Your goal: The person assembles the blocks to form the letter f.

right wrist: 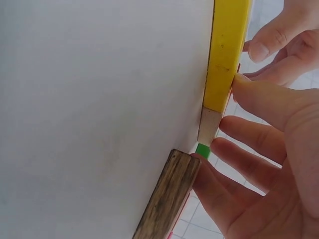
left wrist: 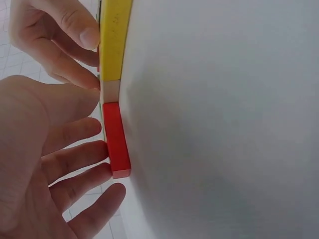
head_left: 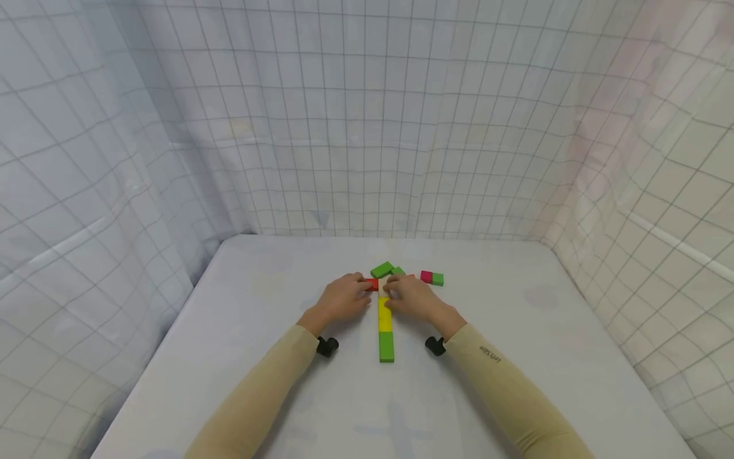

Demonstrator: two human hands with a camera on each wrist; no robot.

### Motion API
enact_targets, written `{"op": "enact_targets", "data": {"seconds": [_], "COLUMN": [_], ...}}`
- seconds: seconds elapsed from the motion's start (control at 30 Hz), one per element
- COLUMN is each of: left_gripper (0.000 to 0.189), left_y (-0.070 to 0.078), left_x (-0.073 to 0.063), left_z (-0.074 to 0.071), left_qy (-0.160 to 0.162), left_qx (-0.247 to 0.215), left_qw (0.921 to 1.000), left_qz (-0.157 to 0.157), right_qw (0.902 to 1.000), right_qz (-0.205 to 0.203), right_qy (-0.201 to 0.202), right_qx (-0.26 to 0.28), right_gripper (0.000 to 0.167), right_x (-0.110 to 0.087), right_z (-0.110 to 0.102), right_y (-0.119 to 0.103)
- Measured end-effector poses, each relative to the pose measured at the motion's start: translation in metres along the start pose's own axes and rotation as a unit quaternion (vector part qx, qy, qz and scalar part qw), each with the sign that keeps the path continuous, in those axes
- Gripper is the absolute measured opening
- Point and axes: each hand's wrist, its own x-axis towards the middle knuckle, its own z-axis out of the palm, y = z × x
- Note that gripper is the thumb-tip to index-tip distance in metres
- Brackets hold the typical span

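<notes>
My loosely spread left grip touches the red block, set against the left of the pale block, beyond the yellow strip. My right grip, also relaxed, steadies best with light, even pressure.

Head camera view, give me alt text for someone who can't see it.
A person's left hand touches a red block and the right hand a pale block on a white table. A yellow section and a green block line up toward the wearer; more blocks lie beyond.
</notes>
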Motion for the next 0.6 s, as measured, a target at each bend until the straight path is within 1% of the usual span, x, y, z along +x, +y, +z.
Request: {"op": "enact_targets", "data": {"seconds": [0.17,0.27,0.4,0.5,0.6], "left_gripper": [0.032,0.037,0.055,0.070,0.079], "left_y": [0.002,0.004,0.007,0.009,0.011], "left_x": [0.002,0.002,0.001,0.000,-0.002], "left_z": [-0.003,-0.003,-0.003,-0.003,-0.004], "left_qy": [-0.018,-0.028,-0.037,-0.038,-0.036], "left_qx": [0.013,0.014,0.010,0.010,0.019], "left_qw": [0.9997,0.9995,0.9991,0.9989,0.9987], "left_qz": [-0.005,-0.007,-0.017,-0.024,-0.032], "right_qw": [0.9999,0.9996,0.9989,0.9973,0.9955], "right_qz": [0.001,-0.002,0.003,0.014,0.019], "right_qy": [0.002,0.013,0.027,0.029,0.034], "right_qx": [0.016,0.024,0.039,0.066,0.087], "right_gripper": [0.039,0.038,0.039,0.040,0.040], "right_x": [-0.001,-0.002,-0.001,0.001,0.003], "right_z": [-0.002,-0.005,-0.010,-0.015,-0.019], "right_y": [0.001,0.002,0.006,0.012,0.018]}}
